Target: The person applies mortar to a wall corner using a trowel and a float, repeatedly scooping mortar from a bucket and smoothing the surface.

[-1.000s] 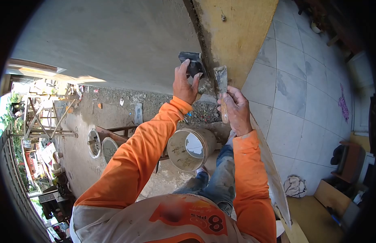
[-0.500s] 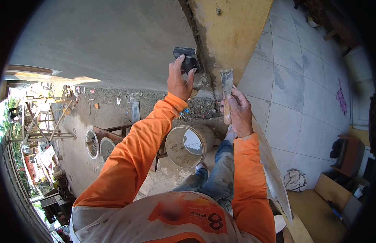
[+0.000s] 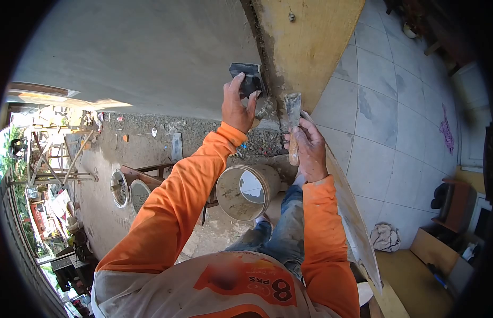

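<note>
My left hand [image 3: 237, 106] grips a black block-like tool [image 3: 248, 75] by its near side, close to the edge of the grey wall surface [image 3: 145, 53]. Between the fingers of my right hand [image 3: 311, 151] is the wooden handle of a putty knife [image 3: 293, 110], its smeared metal blade pointing away from me. The blade lies near the corner where the grey surface meets a yellow strip [image 3: 304, 47]. Below and between my hands stands a large bucket [image 3: 270, 185] with something pale inside.
Two smaller buckets [image 3: 139, 195] stand at left beside a wooden frame. A long metal tool [image 3: 177, 147] lies on the rough ground. White floor tiles [image 3: 376, 159] extend at right, with a crumpled sack [image 3: 385, 237] and a pale board edge [image 3: 358, 217] near my right arm.
My right hand and the putty knife have shifted slightly left and down, and the blade's tilt has changed. My left hand with the black tool has barely moved.
</note>
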Demonstrator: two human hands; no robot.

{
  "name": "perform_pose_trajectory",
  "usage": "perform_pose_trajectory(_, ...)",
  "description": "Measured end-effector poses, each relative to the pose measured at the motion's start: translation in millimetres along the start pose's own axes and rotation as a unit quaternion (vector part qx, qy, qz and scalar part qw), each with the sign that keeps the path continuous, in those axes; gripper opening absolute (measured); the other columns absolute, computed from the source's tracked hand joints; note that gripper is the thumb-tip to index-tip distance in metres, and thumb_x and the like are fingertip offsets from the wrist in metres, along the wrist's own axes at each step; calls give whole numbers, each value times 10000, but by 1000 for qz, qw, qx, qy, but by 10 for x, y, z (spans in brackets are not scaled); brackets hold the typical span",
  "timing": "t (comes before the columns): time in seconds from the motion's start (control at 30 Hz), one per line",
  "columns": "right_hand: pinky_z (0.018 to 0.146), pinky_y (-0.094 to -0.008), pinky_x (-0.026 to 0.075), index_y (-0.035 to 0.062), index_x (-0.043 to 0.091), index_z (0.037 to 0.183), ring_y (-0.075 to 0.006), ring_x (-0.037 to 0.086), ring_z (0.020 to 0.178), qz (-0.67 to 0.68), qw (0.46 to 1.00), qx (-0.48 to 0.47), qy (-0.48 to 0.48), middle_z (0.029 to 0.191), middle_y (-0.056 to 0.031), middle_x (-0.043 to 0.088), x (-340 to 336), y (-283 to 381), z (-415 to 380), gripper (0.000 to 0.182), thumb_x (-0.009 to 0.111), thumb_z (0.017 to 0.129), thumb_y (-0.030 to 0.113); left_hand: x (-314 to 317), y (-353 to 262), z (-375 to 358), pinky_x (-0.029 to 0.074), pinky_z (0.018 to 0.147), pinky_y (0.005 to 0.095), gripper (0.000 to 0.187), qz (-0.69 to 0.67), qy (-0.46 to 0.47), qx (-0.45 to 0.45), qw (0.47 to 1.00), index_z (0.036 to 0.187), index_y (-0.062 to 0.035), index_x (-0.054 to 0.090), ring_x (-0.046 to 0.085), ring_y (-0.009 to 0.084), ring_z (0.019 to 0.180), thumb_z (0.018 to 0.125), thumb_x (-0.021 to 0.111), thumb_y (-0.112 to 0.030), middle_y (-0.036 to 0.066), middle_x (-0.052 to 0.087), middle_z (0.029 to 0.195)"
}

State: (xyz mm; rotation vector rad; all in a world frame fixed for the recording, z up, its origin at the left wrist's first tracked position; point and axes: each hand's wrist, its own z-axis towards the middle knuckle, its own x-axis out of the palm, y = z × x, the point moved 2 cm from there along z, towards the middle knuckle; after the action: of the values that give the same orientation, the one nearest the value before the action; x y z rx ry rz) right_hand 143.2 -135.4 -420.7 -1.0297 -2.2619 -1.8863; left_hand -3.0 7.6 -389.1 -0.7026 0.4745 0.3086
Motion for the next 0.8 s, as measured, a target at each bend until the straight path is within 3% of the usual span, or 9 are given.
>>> perform_pose_trajectory(0.07,627,-268,556,-6,557,1207,-123,620,789,1,1000,1,-3,958,-74,629,15,-10,12,304,589,942,140,1,-4,11,541,775,318,681,0,1,-4,1000,1366,-48,381,591,236,964,787,735,8,144,518,1125)
perform_pose_trajectory(0.13,623,-265,553,-8,560,1204,-117,615,777,-4,1000,-3,-4,947,-71,631,59,4,16,302,589,941,137,1,-15,20,532,702,329,649,-9,-13,9,1000,1353,-65,399,601,269,852,792,718,3,168,534,1045)
perform_pose_trajectory(0.47,592,-241,540,-8,571,1200,-81,585,719,-73,995,-59,-27,922,-60,641,431,10,172,289,573,939,119,-5,20,20,526,683,332,675,-12,-18,20,1000,1358,-67,396,589,265,823,776,728,8,168,536,1045)
perform_pose_trajectory(0.53,593,-242,540,-3,572,1202,-79,581,726,-67,996,-49,-31,936,-55,642,432,18,164,286,568,942,117,-10,40,6,548,773,318,696,-16,11,0,1000,1373,-59,379,588,242,979,777,726,36,147,514,1135)
perform_pose_trajectory(0.67,601,-245,541,11,573,1209,-73,570,761,-64,997,-26,-46,970,-41,641,368,-20,146,280,559,949,114,-1,23,9,547,770,317,705,-18,11,-5,1000,1378,-59,375,584,242,988,775,729,34,149,510,1144)
perform_pose_trajectory(0.73,608,-245,541,17,573,1211,-73,568,773,-63,997,-31,-42,968,-39,640,339,-39,152,280,559,950,116,1,4,30,537,682,312,678,-18,-14,29,999,1362,-66,383,602,278,845,783,730,2,167,528,1032)
perform_pose_trajectory(0.8,631,-248,547,27,572,1220,-76,568,776,-58,997,-39,-33,994,-44,637,321,-55,163,285,557,950,116,-1,8,37,544,691,318,693,-12,-9,31,999,1370,-69,374,605,285,848,783,737,-9,177,524,1052)
